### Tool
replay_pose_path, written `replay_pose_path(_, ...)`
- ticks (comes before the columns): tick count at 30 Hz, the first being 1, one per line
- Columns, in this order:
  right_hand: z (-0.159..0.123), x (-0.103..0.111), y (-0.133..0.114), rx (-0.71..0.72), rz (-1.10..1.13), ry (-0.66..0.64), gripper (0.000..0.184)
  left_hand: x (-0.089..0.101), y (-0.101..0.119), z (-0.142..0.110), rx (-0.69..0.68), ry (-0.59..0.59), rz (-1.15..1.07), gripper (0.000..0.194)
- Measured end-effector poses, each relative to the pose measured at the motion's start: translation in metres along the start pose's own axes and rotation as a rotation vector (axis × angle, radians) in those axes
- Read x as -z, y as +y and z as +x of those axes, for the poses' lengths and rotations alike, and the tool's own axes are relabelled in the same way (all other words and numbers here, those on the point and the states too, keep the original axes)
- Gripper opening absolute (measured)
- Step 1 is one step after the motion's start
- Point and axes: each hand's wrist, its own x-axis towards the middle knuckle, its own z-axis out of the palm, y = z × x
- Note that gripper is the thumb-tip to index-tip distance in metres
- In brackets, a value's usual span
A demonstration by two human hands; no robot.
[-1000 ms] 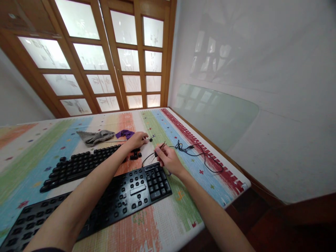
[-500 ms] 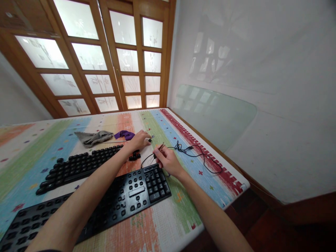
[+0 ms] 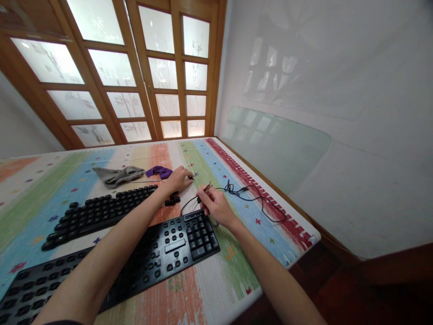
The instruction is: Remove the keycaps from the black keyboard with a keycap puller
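Observation:
My left hand [image 3: 179,179] reaches past the keyboard, its fingertips closed on a small black keycap [image 3: 191,178] at the tabletop. My right hand [image 3: 217,206] pinches a wire keycap puller [image 3: 194,206]; thin wire loops hang below the fingers and a brownish end sticks out above. Below both hands lies a black keyboard [image 3: 158,248], many of its key posts bare. Its number pad [image 3: 202,237] at the right still carries caps. Removed keycaps [image 3: 98,212] stand in rows behind it, with a few loose caps [image 3: 172,199] near my left wrist. My left forearm hides part of the keyboard.
A grey cloth [image 3: 120,175] and a purple cloth [image 3: 158,172] lie behind the keycap rows. The black cable [image 3: 262,203] loops over the right side of the striped tablecloth [image 3: 233,271]. A white wall [image 3: 355,180] stands along the right, wooden glazed doors [image 3: 149,85] at the back.
My left hand has tipped slightly downward with the keycap, which now shows less between the fingertips. My right hand stays almost in place. The view has shifted slightly.

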Motion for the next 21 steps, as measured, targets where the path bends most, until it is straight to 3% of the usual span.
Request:
replay_pose_path(7,0.000,0.000,0.003,0.000,-0.013,-0.001,0.045,0.005,0.000,-0.010,0.069,0.035,-0.039,0.032)
replay_pose_path(21,-0.002,-0.002,-0.001,-0.008,-0.030,-0.017,0.044,0.003,-0.009,-0.020,0.046,0.065,0.014,0.024)
